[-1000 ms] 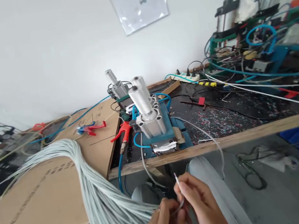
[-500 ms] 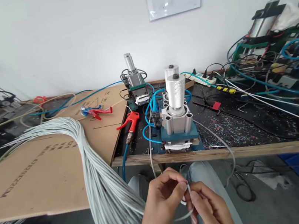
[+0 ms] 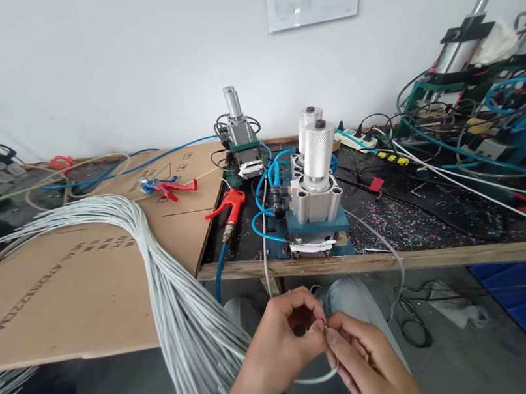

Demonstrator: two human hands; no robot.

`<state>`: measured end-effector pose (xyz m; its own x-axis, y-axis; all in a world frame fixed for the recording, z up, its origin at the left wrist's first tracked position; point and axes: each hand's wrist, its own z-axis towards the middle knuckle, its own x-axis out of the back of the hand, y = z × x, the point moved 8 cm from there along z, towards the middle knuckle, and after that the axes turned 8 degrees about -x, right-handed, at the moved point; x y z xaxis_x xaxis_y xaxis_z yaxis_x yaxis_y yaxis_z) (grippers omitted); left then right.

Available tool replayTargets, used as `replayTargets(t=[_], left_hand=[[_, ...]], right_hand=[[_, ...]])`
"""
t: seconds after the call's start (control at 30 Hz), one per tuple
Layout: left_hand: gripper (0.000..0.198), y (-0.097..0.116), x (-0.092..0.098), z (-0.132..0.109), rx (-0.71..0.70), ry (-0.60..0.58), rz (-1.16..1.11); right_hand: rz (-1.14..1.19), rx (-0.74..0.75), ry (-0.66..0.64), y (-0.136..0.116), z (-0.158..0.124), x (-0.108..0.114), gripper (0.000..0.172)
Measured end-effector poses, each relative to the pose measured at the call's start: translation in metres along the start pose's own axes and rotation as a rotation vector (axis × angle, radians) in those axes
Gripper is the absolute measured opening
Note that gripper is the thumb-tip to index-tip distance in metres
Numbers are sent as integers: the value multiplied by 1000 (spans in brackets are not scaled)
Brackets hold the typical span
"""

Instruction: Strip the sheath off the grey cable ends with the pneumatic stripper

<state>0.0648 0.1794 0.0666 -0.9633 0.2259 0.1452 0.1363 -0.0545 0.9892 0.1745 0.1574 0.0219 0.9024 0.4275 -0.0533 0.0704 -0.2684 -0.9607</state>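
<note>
Both hands have drawn closer together over the last half second, and their fingertips now meet above the lap. The left hand (image 3: 280, 346) and right hand (image 3: 372, 368) each pinch the thin grey wire (image 3: 317, 380) — its slack loops just beneath them — below the bench edge (image 3: 425, 257), in front of the pneumatic press (image 3: 316, 205). The wire bundle (image 3: 173, 302) drapes off the cardboard sheet (image 3: 59, 287), beside the left hand.

The left hand (image 3: 281, 345) sat with its wrist bent, thumb and forefinger curled into a closed pinch and the other fingers arched above. The right hand (image 3: 369, 360) lay just right of those fingertips, back upward, its own thumb and forefinger pinched shut against them, remaining fingers loosely extended below.
</note>
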Motion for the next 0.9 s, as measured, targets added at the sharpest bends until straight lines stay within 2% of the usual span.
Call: replayTargets(t=[0.17, 0.27, 0.37, 0.43, 0.57, 0.63, 0.73, 0.8, 0.9], left_hand=[[7, 6, 5, 1, -24, -190, 129], [11, 8, 6, 4, -26, -264, 153], [5, 1, 5, 3, 13, -220, 99], [9, -6, 3, 0, 37, -175, 68], [3, -12, -2, -8, 70, -215, 135], [10, -7, 2, -12, 33, -224, 298], [13, 4, 15, -27, -60, -185, 465], [15, 4, 24, -43, -83, -154, 459], [16, -1, 38, -71, -89, -102, 438]], right_hand=[[-453, 139, -22, -20, -4, 7, 43], [-495, 108, -49, -19, -3, 5, 41], [-222, 76, -38, -9, 1, 4, 46], [-112, 87, -50, -3, 2, 1, 47], [-304, 226, -71, -10, -5, -6, 41], [-413, 223, -60, -13, -7, -9, 36], [-400, 220, -41, -13, -8, -19, 35], [-346, 240, -64, -4, -9, -34, 36], [-335, 221, -97, 23, -11, -58, 32]])
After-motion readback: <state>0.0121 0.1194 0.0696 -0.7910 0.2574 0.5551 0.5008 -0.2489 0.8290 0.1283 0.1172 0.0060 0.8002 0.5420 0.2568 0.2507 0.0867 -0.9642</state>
